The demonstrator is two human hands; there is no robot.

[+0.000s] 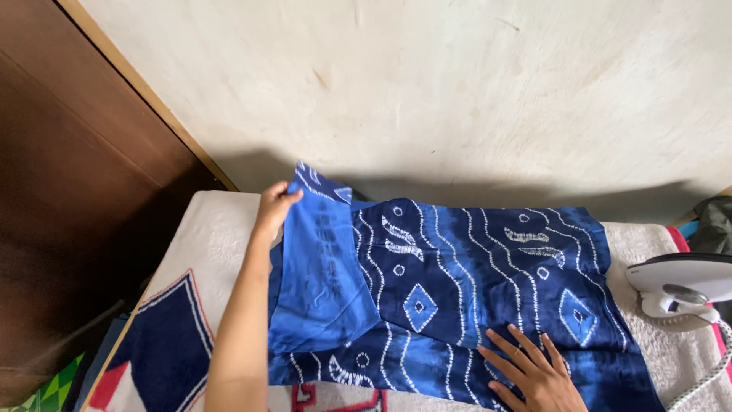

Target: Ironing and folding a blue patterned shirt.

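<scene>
On the padded table in front of me lies a dark blue cotton garment with white wavy lines and diamond prints [473,275], spread across a cream towel cover [221,229]. My left hand [273,207] has fingers and thumb pinched together on the edge of a folded-over flap, whose plain brighter blue inner side [320,275] faces up. My right hand [530,366] rests flat on the cloth near its lower edge, fingers spread apart, gripping nothing. I judge the fabric thin, light and limp, likely to slide and crease, so hems and corners are the best hold. A white steam iron [679,286] sits at the right, partly cut off; its cord [705,374] runs out of frame, and the garment's lower hem is hidden
</scene>
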